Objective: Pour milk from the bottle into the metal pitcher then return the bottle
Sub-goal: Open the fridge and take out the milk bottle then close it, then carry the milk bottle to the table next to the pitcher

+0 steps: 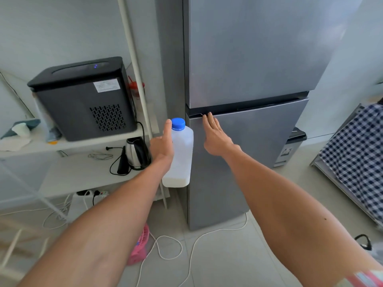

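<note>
My left hand (pixel 162 145) holds a translucent plastic milk bottle (pixel 181 154) with a blue cap, upright, in front of the grey fridge (pixel 248 59). Only a thin layer of milk shows at the bottle's bottom. My right hand (pixel 215 135) is flat with fingers extended, its fingertips at the top left edge of the lower fridge door (pixel 248 152), at the gap under the upper door. Both fridge doors look closed. No metal pitcher is in view.
A white shelf unit (pixel 83 141) at the left carries a black machine (pixel 83 98) and, lower down, an electric kettle (pixel 136 153). White cables and a pink basket (pixel 141 245) lie on the floor. A checked cloth (pixel 358 154) hangs at the right.
</note>
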The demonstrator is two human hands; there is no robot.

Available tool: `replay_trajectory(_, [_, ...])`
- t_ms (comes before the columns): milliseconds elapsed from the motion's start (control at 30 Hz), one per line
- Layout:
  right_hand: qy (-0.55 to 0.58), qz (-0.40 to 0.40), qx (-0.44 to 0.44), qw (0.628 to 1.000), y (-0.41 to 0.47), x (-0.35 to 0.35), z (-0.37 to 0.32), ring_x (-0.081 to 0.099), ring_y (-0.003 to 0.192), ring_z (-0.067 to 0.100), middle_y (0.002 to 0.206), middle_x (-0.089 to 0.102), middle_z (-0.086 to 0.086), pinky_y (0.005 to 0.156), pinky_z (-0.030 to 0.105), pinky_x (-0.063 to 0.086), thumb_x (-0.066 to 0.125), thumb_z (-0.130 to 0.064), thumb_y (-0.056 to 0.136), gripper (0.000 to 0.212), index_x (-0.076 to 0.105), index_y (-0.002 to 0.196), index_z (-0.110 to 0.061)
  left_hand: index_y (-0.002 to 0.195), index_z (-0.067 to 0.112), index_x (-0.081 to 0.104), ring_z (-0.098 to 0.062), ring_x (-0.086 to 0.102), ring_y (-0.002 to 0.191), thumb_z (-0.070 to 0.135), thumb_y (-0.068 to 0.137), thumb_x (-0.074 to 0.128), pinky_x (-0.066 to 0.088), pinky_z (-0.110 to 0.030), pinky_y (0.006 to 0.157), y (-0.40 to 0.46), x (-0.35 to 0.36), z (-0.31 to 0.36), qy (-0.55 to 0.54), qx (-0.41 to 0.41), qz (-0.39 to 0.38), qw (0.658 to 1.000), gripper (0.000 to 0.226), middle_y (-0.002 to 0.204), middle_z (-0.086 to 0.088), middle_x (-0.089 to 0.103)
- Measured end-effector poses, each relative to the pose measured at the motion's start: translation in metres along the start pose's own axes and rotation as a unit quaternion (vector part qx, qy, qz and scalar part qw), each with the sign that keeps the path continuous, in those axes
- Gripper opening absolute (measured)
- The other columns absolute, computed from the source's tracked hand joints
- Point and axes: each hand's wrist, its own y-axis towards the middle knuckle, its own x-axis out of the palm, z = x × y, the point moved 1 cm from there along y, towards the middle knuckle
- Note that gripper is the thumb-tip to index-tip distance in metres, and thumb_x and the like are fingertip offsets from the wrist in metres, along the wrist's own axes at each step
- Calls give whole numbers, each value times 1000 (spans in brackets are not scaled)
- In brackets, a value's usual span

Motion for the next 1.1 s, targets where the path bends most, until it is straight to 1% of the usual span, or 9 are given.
replay_trajectory(67, [53, 30, 9, 998, -12, 13, 1, 10, 158, 18, 173, -2, -6, 111, 44, 40, 35, -4, 100, 75, 2, 166, -19, 63, 17, 34, -23, 38, 61, 86, 68, 55, 33, -34, 62, 2, -1, 3, 6, 6, 7, 1000, 72, 68, -5, 43])
replay_trajectory(133, [116, 31, 49, 992, -26, 31, 1, 36, 146, 29, 165, 30, 4, 109, 46, 41, 33, -23, 108, 56, 21, 162, -16, 63, 18, 34, -22, 37, 61, 83, 70, 55, 32, -34, 62, 3, 0, 7, 2, 12, 8, 1000, 69, 70, -5, 42])
replay_trajectory(200, [203, -1, 112, 973, -43, 47, -1, 54, 118, 36, 128, 60, 9, 101, 49, 46, 30, -38, 107, 44, 48, 138, -13, 64, 20, 32, -21, 34, 61, 78, 72, 56, 29, -34, 61, -1, 3, 9, 2, 22, 0, 1000, 64, 70, -6, 39])
replay_trajectory(267, [297, -39, 167, 939, -59, 58, -1, 57, 104, 33, 102, 59, 5, 97, 49, 49, 27, -49, 105, 48, 56, 114, -12, 64, 21, 29, -20, 30, 57, 70, 75, 59, 27, -33, 58, -10, 9, 11, -2, 31, -15, 999, 58, 68, -5, 35])
replay_trajectory(400, [460, -86, 244, 849, -80, 78, 5, 63, 111, 30, 119, 63, 3, 100, 50, 53, 25, -67, 100, 64, 62, 122, -20, 57, 21, 30, -20, 27, 55, 51, 78, 59, 23, -32, 55, -25, 22, 12, -20, 49, -37, 998, 47, 59, -1, 33])
replay_trajectory(533, [553, -76, 268, 786, -93, 80, 16, 68, 112, 39, 122, 70, 18, 94, 48, 57, 28, -68, 97, 62, 67, 106, -21, 53, 22, 29, -20, 25, 57, 43, 78, 56, 21, -32, 55, -43, 40, 9, -20, 62, -61, 996, 43, 57, -1, 31])
replay_trajectory(700, [577, -37, 298, 760, -112, 70, 37, 71, 106, 37, 117, 73, 15, 89, 48, 61, 34, -74, 88, 73, 70, 116, -18, 55, 20, 30, -22, 29, 65, 47, 75, 54, 26, -38, 60, -62, 63, 9, -1, 62, -97, 993, 41, 60, -5, 34])
replay_trajectory(867, [593, 28, 344, 727, -136, 57, 56, 73, 102, 32, 114, 75, 11, 71, 38, 61, 34, -75, 88, 74, 71, 116, -17, 61, 15, 35, -22, 30, 68, 45, 77, 52, 25, -36, 58, -80, 97, 8, 7, 66, -169, 983, 38, 70, -12, 33])
replay_trajectory(1100, [582, 154, 413, 683, -180, 44, 74, 70, 103, 29, 116, 72, 8, 69, 35, 58, 25, -76, 95, 77, 66, 125, -18, 53, 20, 30, -19, 28, 55, 35, 89, 53, 24, -33, 55, -108, 142, -3, 17, 74, -321, 944, 45, 53, 0, 33])
